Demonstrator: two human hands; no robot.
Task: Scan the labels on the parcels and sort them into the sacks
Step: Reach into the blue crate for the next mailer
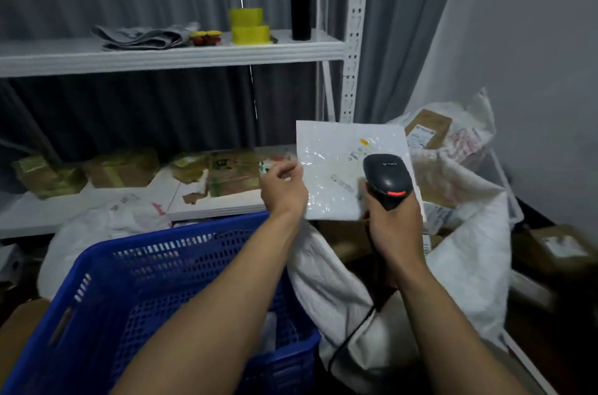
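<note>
The left hand (284, 189) is pinching the left edge of a white mailer (326, 148) and holding it up flat above the near sack (466, 265). The right hand (393, 229) is wrapping its fingers round the grip of a black scanner (385, 176). The scanner's head is sitting just in front of the mailer's right half, with a red strip glowing on it.

Several things could be going wrong here, as I judge it. The mailer's film is glossy and crinkled, so glare or a crease across the label (342, 183) may be blocking a clean read; the print is too blurred to make out. The scanner is hovering very near the film and covering part of it, so the beam may be missing the code. Only 1 edge is being pinched, so the mailer could be slipping out and dropping into the sack unscanned. The cable (352, 336) is trailing down past the sack's rim, where a pull might be snagging it.

The near sack is gaping open, with brown boxes (343, 234) showing inside. A 2nd sack (479, 116) behind it is holding a labelled box (427, 127) and other parcels. The blue crate (145, 281) is sitting at lower left, with an arm hiding much of its inside. Something pale is lying low in it, but I cannot tell what.
</note>
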